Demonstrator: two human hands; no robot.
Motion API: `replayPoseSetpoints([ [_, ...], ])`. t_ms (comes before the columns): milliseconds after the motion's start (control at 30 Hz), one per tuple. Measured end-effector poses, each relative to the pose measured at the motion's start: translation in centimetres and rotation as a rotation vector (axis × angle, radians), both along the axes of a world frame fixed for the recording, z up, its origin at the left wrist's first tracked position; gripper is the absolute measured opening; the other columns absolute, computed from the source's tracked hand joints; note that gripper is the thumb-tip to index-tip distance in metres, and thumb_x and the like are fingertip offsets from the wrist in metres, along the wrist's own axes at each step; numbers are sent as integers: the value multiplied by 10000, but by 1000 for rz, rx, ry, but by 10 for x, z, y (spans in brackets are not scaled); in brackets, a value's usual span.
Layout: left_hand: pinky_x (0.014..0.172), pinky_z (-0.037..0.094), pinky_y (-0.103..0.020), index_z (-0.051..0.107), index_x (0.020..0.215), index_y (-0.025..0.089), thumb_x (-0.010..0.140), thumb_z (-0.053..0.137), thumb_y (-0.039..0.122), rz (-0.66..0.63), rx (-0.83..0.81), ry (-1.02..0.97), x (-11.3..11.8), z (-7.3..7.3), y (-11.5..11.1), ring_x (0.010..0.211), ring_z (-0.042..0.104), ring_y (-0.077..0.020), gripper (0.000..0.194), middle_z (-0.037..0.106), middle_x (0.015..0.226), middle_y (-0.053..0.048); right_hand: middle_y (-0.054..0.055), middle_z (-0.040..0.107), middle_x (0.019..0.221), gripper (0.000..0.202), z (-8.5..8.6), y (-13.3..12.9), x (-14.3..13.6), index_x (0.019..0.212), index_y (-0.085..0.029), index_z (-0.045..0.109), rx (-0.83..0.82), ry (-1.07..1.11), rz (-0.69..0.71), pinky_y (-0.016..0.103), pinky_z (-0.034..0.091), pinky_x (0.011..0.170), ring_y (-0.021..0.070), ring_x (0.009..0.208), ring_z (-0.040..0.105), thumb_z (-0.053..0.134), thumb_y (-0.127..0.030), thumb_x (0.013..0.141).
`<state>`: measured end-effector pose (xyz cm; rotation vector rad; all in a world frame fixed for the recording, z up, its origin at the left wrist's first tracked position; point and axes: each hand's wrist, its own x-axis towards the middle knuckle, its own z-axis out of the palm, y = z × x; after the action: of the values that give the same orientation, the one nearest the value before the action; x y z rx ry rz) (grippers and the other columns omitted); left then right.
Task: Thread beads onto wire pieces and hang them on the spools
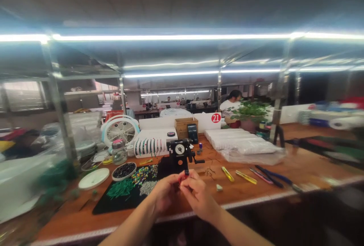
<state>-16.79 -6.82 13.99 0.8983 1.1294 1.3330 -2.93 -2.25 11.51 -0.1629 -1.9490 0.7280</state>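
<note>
Your forearms [133, 221] cross the worktop [250, 190]; left hand [166, 192] and right hand [200, 193] pinch a small red-and-black piece [186, 173], likely steadying it; green strips [121, 188] lie left of them, probably for reach.

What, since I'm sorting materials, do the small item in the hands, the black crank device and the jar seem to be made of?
Small item: perhaps plastic, showing black and red; mostly covered, so I can't be sure.
Black crank device: probably painted metal, given its dark, solid housing; plastic is possible.
Jar: clear, shiny glass or hard plastic, as it looks transparent.
</note>
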Motion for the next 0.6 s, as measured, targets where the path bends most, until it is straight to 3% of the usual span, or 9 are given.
replayPoseSetpoints([
  [233, 603, 404, -248, 610, 696, 142, 736, 669, 405, -39, -31, -177, -2, -10, -5, 621, 563, -145, 273, 592, 640, -20, 42, 575, 820, 178, 1, -4, -1, 740, -180, 569, -40, 21, 40, 274, 432, 757, 156, 810, 547, 458, -164, 878],
  [333, 617, 404, -241, 615, 787, 150, 743, 645, 480, 19, 39, -163, -12, -9, -7, 648, 549, -129, 334, 578, 659, 6, 46, 609, 881, 163, 0, -3, -1, 783, -184, 572, -38, 26, 68, 272, 423, 807, 156, 876, 556, 447, -153, 884],
  [400, 666, 412, -247, 606, 824, 163, 693, 712, 430, 60, 151, -14, -21, -5, -10, 675, 552, -126, 316, 594, 687, 16, 45, 606, 883, 165, -1, -2, -1, 779, -185, 565, -38, 11, 61, 270, 416, 805, 153, 871, 553, 444, -156, 887],
  [467, 708, 415, -260, 587, 777, 165, 642, 770, 330, 20, 249, 205, -28, 1, -13, 707, 559, -133, 281, 619, 731, 7, 38, 586, 846, 173, -2, -1, 0, 755, -185, 555, -37, -15, 43, 266, 414, 774, 149, 832, 545, 446, -164, 887],
  [600, 718, 416, -269, 619, 763, 179, 736, 689, 255, 3, 450, 785, -33, 14, -19, 765, 547, -146, 107, 612, 802, -15, 18, 535, 769, 191, -4, -1, -1, 714, -183, 530, -21, -38, 20, 252, 402, 718, 138, 761, 513, 445, -166, 884],
])
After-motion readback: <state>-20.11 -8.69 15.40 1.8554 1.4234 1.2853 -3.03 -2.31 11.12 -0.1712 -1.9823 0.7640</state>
